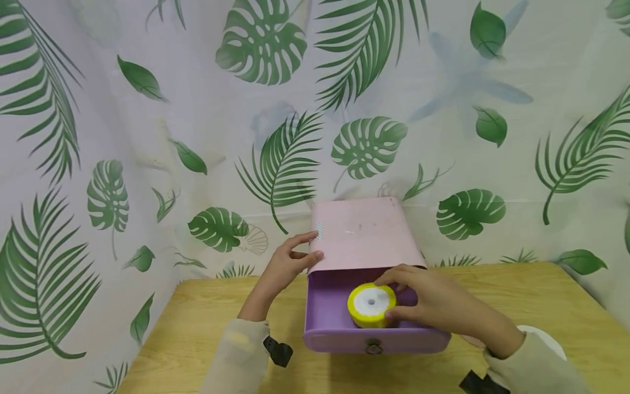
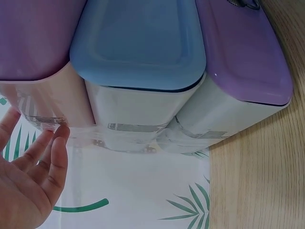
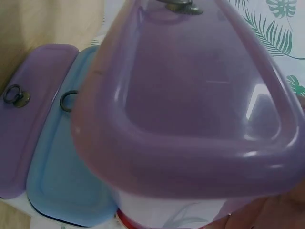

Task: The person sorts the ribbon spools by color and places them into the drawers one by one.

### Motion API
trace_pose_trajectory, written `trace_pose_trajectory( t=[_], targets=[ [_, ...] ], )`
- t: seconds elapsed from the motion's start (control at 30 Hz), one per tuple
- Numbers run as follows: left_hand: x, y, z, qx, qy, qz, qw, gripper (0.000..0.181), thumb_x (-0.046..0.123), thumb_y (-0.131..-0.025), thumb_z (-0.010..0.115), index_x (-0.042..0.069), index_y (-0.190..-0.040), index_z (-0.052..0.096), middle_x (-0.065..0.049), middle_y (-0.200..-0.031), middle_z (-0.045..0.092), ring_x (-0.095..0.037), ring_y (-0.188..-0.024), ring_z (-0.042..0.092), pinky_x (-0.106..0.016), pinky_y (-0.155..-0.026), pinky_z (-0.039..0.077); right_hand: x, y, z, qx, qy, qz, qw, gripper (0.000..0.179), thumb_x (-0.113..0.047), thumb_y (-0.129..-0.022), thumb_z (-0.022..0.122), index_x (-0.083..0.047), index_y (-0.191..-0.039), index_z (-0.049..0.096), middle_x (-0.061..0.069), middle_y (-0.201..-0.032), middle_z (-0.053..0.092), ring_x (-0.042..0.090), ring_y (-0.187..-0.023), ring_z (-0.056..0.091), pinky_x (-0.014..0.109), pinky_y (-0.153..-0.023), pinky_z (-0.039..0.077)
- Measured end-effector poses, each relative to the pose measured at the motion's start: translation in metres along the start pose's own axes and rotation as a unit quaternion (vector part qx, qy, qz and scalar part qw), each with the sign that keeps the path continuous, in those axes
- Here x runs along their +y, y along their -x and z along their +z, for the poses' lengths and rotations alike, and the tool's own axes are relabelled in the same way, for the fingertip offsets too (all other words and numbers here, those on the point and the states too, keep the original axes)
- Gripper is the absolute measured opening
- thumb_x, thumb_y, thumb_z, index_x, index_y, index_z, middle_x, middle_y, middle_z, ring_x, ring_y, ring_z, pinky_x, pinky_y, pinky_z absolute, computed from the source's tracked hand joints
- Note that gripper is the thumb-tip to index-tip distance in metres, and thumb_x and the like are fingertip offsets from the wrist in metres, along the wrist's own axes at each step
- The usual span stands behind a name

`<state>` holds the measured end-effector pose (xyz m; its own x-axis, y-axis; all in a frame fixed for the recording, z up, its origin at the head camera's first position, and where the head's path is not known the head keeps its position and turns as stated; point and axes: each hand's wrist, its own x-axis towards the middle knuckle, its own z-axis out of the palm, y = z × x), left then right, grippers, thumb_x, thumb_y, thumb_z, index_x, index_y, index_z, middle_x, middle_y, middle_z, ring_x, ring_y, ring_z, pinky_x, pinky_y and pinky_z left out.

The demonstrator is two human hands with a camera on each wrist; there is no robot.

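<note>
A pink drawer unit (image 1: 364, 235) stands on the table with its purple top drawer (image 1: 325, 306) pulled out. In that drawer, or just above its floor, is a roll of yellow ribbon (image 1: 371, 303) with a white centre. My right hand (image 1: 433, 298) grips the roll's right edge between thumb and fingers. The left hand (image 1: 290, 260) has its fingertips against the unit's left side, also seen in the left wrist view, where the hand (image 2: 35, 181) is relaxed. From the right wrist, the drawer front hides most of my right hand (image 3: 262, 214).
Below the open drawer are a blue drawer (image 2: 143, 43) and another purple drawer (image 2: 248, 52), both closed. A white round object (image 1: 543, 339) lies on the wooden table (image 1: 197, 317), partly behind my right sleeve. A leaf-printed cloth (image 1: 295, 180) hangs behind the unit.
</note>
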<state>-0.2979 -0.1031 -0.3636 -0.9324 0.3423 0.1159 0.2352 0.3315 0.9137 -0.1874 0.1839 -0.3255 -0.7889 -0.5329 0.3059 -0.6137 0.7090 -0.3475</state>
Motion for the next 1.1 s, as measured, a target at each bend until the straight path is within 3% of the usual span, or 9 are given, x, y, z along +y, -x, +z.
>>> trace_pose_trajectory(
  t=[0.13,0.4,0.67,0.8,0.97,1.1],
  targets=[
    [0.0,0.0,0.001,-0.003,-0.003,0.0,1.0,0.055,0.04,-0.088,0.069,0.036,-0.139,0.05,0.002,-0.153,0.037,-0.027,-0.119,0.059,-0.05,-0.096,0.048,0.002,0.001,0.003,0.0,-0.031,0.001,0.9995,0.041,-0.041,-0.078,0.077,-0.02,-0.112,0.066,-0.007,-0.112,0.065,0.006,-0.091,0.062,0.029,-0.078,0.052],
    [0.003,-0.005,0.001,0.002,-0.007,0.008,0.9999,0.053,0.038,-0.089,0.068,0.037,-0.139,0.051,0.003,-0.153,0.037,-0.026,-0.118,0.059,-0.05,-0.095,0.048,0.005,0.011,-0.007,0.029,-0.096,-0.013,0.9948,0.035,-0.025,-0.083,0.076,-0.013,-0.115,0.065,0.001,-0.111,0.067,0.008,-0.088,0.062,0.025,-0.074,0.053],
    [0.003,-0.005,0.001,0.0,-0.006,0.007,1.0,0.053,0.04,-0.089,0.068,0.036,-0.139,0.051,0.002,-0.152,0.038,-0.027,-0.118,0.059,-0.051,-0.095,0.047,0.002,0.028,-0.011,0.098,-0.101,-0.051,0.9887,0.031,-0.011,-0.081,0.076,-0.014,-0.112,0.068,-0.005,-0.103,0.069,-0.002,-0.085,0.057,0.02,-0.064,0.048],
    [0.003,-0.005,0.001,0.0,-0.005,0.008,1.0,0.053,0.04,-0.089,0.068,0.036,-0.139,0.051,0.002,-0.152,0.038,-0.027,-0.119,0.059,-0.052,-0.096,0.047,-0.005,0.04,-0.013,0.112,-0.123,-0.045,0.985,0.032,-0.005,-0.083,0.073,-0.018,-0.111,0.067,-0.013,-0.098,0.066,-0.002,-0.084,0.059,0.02,-0.063,0.048],
    [0.003,-0.003,0.001,0.0,-0.002,0.005,1.0,0.053,0.039,-0.089,0.067,0.037,-0.139,0.05,0.002,-0.152,0.038,-0.027,-0.119,0.059,-0.051,-0.095,0.047,-0.009,0.057,-0.005,0.102,-0.157,-0.039,0.9816,0.03,-0.002,-0.086,0.069,-0.017,-0.111,0.068,-0.012,-0.1,0.069,0.0,-0.082,0.062,0.02,-0.063,0.05],
    [0.001,0.0,0.001,-0.003,0.003,0.0,1.0,0.053,0.038,-0.09,0.067,0.036,-0.14,0.05,0.002,-0.153,0.037,-0.027,-0.119,0.058,-0.053,-0.097,0.046,-0.006,0.07,0.007,0.06,-0.184,-0.05,0.9798,0.032,-0.001,-0.088,0.065,-0.017,-0.116,0.066,-0.012,-0.102,0.069,-0.002,-0.083,0.062,0.02,-0.063,0.048]
  ],
)
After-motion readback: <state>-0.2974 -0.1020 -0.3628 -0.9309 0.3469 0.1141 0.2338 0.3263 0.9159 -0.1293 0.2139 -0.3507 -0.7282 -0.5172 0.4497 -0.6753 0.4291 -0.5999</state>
